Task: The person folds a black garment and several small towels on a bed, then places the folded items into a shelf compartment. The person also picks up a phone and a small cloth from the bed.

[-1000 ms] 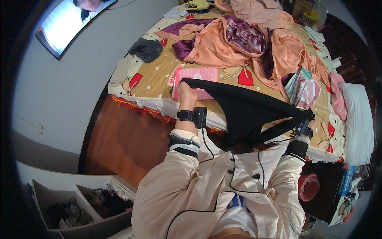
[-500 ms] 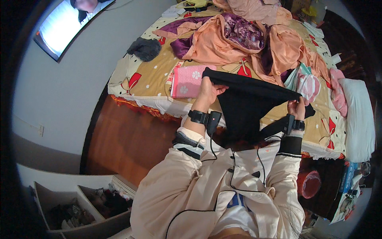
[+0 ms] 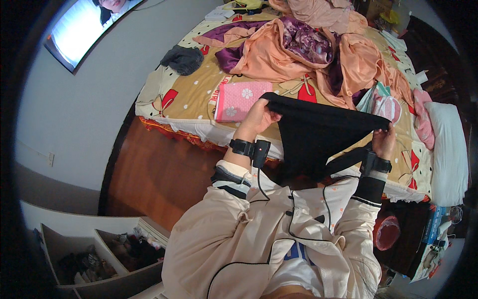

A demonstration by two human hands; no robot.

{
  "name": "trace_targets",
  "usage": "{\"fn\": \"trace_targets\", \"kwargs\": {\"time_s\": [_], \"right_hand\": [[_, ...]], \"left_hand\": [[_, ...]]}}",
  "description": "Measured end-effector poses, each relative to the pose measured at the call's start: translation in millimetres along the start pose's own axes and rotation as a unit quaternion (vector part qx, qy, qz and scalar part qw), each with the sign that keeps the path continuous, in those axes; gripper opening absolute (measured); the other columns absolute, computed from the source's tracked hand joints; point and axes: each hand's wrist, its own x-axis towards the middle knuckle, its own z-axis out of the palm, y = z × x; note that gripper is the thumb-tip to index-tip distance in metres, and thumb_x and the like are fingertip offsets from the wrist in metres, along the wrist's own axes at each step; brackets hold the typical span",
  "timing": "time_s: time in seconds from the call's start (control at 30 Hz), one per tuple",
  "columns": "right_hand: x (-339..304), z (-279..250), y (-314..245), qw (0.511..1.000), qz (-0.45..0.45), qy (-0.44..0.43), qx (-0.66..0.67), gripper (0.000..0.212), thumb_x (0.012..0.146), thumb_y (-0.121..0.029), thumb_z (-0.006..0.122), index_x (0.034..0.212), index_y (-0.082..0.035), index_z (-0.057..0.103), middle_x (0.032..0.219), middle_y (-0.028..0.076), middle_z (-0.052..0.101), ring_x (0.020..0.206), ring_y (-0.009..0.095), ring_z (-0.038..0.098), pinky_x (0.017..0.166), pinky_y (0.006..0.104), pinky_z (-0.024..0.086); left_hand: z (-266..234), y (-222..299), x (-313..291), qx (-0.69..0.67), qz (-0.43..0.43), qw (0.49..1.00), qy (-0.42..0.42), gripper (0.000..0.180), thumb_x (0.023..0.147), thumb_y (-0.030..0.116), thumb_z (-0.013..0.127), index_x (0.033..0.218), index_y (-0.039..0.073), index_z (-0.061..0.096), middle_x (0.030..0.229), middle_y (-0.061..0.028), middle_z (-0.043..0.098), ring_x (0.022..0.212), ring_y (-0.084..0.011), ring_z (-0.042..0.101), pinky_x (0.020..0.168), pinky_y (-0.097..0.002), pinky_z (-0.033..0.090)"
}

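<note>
A black garment (image 3: pixel 318 132), of which I cannot make out the exact kind, hangs stretched between my hands above the bed's near edge. My left hand (image 3: pixel 260 117) pinches its upper left corner, and my right hand (image 3: pixel 383 141) grips the upper right one. The top edge is drawn fairly straight and slopes down to the right. Below it the cloth drops toward my lap, and a narrow strip runs off toward my right wrist. Just beyond my left hand lies a folded pink cloth (image 3: pixel 244 99) with white flowers. Both wrists wear black strapped devices.
On the bed (image 3: pixel 199 94) lie a peach and purple satin quilt (image 3: pixel 269 55), a dark grey crumpled cloth (image 3: pixel 182 60) and a white pillow (image 3: pixel 448 149). A divided drawer (image 3: pixel 89 229) holding clothes is at lower left. A red bin (image 3: pixel 387 233) stands at right, a lit screen (image 3: pixel 89 30) at upper left.
My hands have drawn farther apart, the right one moving right and slightly down, so the black garment's top edge is stretched wider. Both hands keep their grip.
</note>
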Motion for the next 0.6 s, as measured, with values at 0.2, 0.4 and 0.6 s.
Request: {"fn": "trace_targets", "kwargs": {"time_s": [0.2, 0.4, 0.6], "right_hand": [[13, 16, -1, 0.998, -0.033, 0.003, 0.054, 0.014, 0.090, -0.015, 0.049, 0.086, -0.003, 0.054, 0.083, 0.006, 0.059, 0.074, 0.017, 0.056, 0.074, 0.0271, 0.049], [38, 17, 23, 0.997, -0.048, 0.005, 0.062, 0.012, 0.090, -0.009, 0.048, 0.089, 0.002, 0.053, 0.085, 0.008, 0.057, 0.079, 0.019, 0.056, 0.086, 0.0330, 0.050], [53, 2, 75, 0.982, 0.017, 0.153, 0.106, 0.021, 0.090, -0.007, 0.048, 0.103, 0.008, 0.042, 0.090, 0.010, 0.045, 0.086, 0.023, 0.052, 0.095, 0.0383, 0.046]], "left_hand": [[8, 9, -9, 0.056, 0.065, 0.995, -0.046, 0.022, 0.083, 0.007, 0.052, 0.105, 0.004, 0.053, 0.098, -0.0063, 0.058, 0.089, -0.0181, 0.056, 0.081, -0.0346, 0.047], [-4, 0, 0, 0.081, 0.069, 0.994, -0.013, 0.022, 0.084, 0.003, 0.052, 0.105, 0.001, 0.050, 0.102, -0.0087, 0.055, 0.092, -0.0189, 0.056, 0.081, -0.0331, 0.048], [-7, -25, 17, -0.044, 0.034, 0.994, 0.095, 0.018, 0.087, 0.007, 0.053, 0.102, 0.000, 0.046, 0.098, -0.0110, 0.052, 0.091, -0.0253, 0.057, 0.077, -0.0334, 0.051]]}}
